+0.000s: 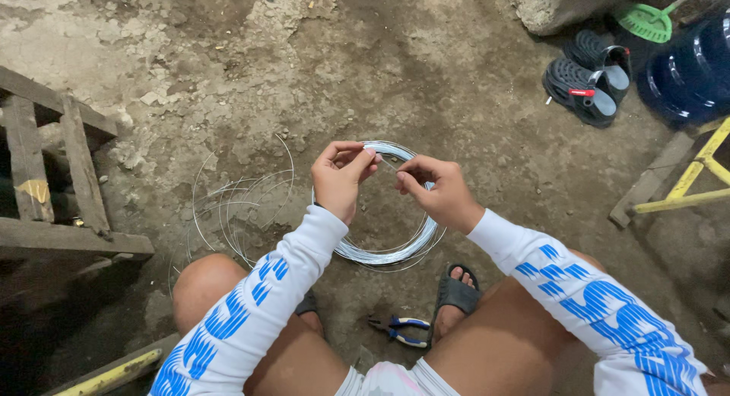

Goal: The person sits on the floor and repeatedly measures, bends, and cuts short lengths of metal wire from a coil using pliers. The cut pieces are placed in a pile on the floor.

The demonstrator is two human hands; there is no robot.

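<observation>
While the left hand (pixel 340 177) and right hand (pixel 435 192) meet over the ground, both pinch the top of a coil of silver wire (pixel 388 248).
Each hand's thumb and fingers are closed on the wire, the two hands near each other, and the coil hangs below them above the dirt floor (pixel 426 77). Loose cut wire pieces (pixel 236 206) lie to the left; blue-handled pliers (pixel 401 331) lie near, beside a sandalled foot (pixel 454 297). Far right are dark shoes (pixel 589 77) and a blue water jug (pixel 688 69).
</observation>
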